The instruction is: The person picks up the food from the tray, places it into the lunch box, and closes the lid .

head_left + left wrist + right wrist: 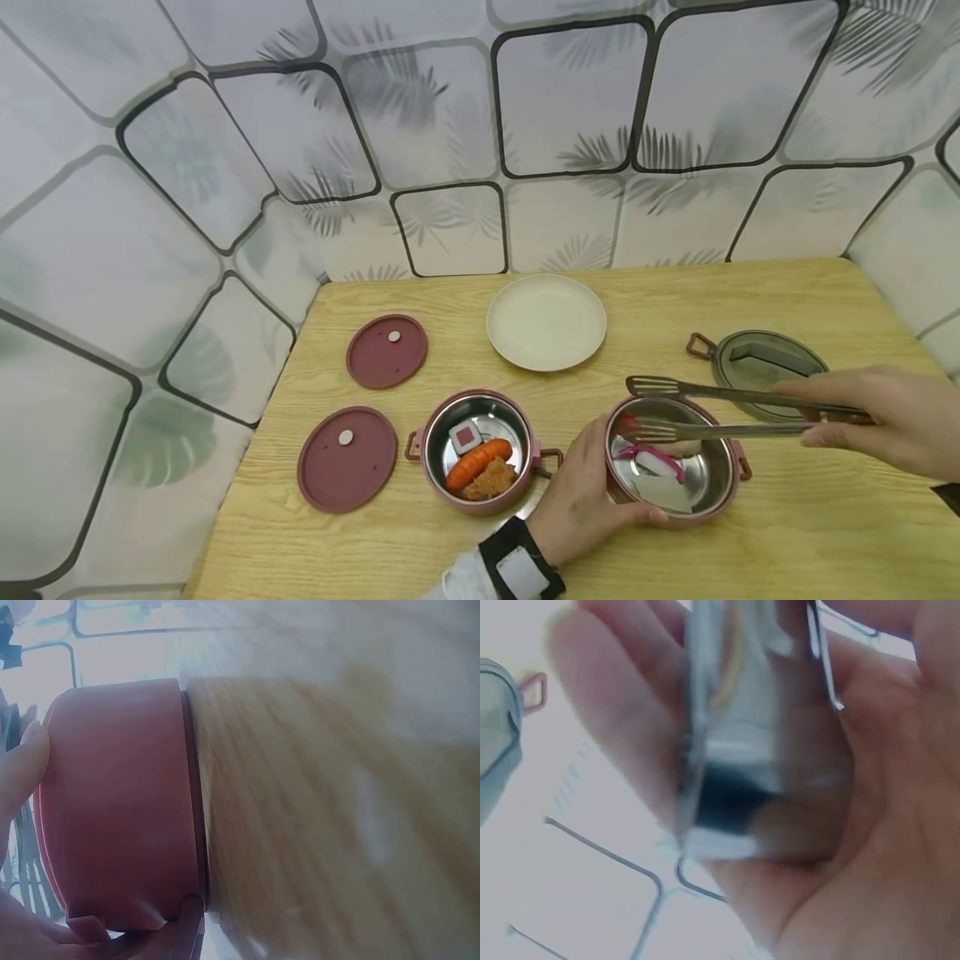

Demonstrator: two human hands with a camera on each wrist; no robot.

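A white, slightly wrinkled left sleeve [459,581] meets a broad black wrist strap [498,544] bearing a pale rectangular patch [522,573]. A dark right wristband [950,497] shows only partly.

A cream plate [546,322] lies at the desk's [810,533] twelve o'clock, with maroon lids [347,463] [387,357] at nine and ten. A round grey-green-topped piece [772,360] sits near two. Leaf-patterned sheeting [450,117] rises beyond.

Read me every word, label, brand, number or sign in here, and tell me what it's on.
None: no readable text shows in any view.
The left pot, right pot, tongs and plate show no lettering.
The wall covering shows only leaves and outlined blocks.
The right wrist view is too blurred to rule out tiny marks.
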